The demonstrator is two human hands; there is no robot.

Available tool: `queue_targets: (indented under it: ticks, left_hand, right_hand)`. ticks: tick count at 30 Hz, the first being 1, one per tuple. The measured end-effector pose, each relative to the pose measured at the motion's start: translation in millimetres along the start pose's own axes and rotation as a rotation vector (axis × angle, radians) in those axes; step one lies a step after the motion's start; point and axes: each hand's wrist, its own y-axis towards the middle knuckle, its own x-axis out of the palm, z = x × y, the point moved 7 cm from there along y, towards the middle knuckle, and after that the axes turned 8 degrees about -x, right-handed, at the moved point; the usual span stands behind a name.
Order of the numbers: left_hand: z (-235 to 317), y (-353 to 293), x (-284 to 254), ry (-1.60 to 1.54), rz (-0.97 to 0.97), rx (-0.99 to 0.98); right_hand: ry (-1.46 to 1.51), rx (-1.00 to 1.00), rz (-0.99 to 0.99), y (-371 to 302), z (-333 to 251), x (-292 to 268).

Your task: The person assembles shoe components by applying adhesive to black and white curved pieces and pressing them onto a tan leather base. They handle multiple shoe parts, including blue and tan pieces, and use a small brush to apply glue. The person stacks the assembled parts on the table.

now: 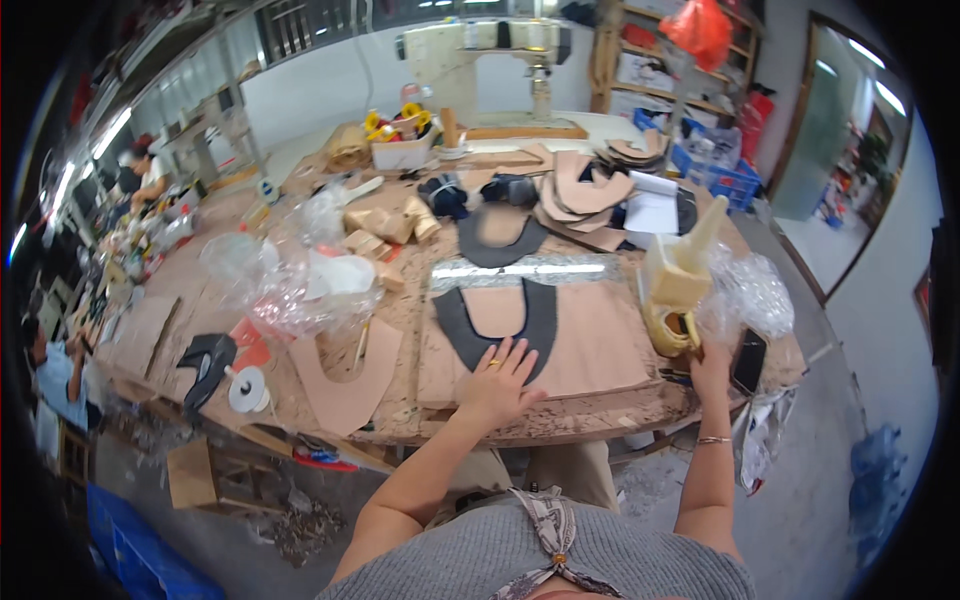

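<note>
My left hand (pixel 500 385) lies with fingers spread on a dark grey U-shaped piece (pixel 463 335), pressing its lower curve. That piece rests on a tan sheet (pixel 600 335) on the worktable. My right hand (pixel 712 368) is at the table's right side, between a yellowish pot (pixel 672 330) and a black phone (pixel 748 360); its fingers are blurred, and whether they grip anything is unclear. A tall pale yellow container (pixel 680 272) rises behind the pot. Another dark U-shaped piece (pixel 490 250) lies farther back, beyond a shiny clear strip (pixel 520 272).
A tan U-shaped piece (pixel 350 380), crumpled clear plastic (pixel 310 290) and a black tool (pixel 207 368) lie to the left. Stacked tan pieces (pixel 580 195) sit at the back right, before a sewing machine (pixel 490 65). A person (pixel 58 370) sits at far left.
</note>
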Motion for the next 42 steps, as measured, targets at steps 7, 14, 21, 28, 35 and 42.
queue_targets:
  ticks: [7, 14, 21, 28, 35, 42]
  left_hand:
    - [8, 0, -5, 0.128, -0.124, 0.020]
    - [13, -3, -2, 0.164, -0.167, 0.073]
    - [14, -5, -5, 0.120, -0.083, 0.086]
    - [11, -4, -4, 0.064, -0.098, 0.070]
    - [-9, 15, -23, -0.637, -0.131, -0.100]
    - [-84, 36, -43, -0.510, 0.246, -0.220]
  right_hand:
    - [0.043, 0.027, 0.131, -5, -11, -26]
    - [-0.272, -0.111, 0.065, 22, -36, -50]
    - [0.057, -0.039, -0.173, 36, -29, -46]
    - [0.030, -0.160, 0.162, -6, -29, -52]
    - [0.683, 0.188, -0.169, 1, -19, -39]
    - [0.932, 0.076, 0.151, 63, -64, -82]
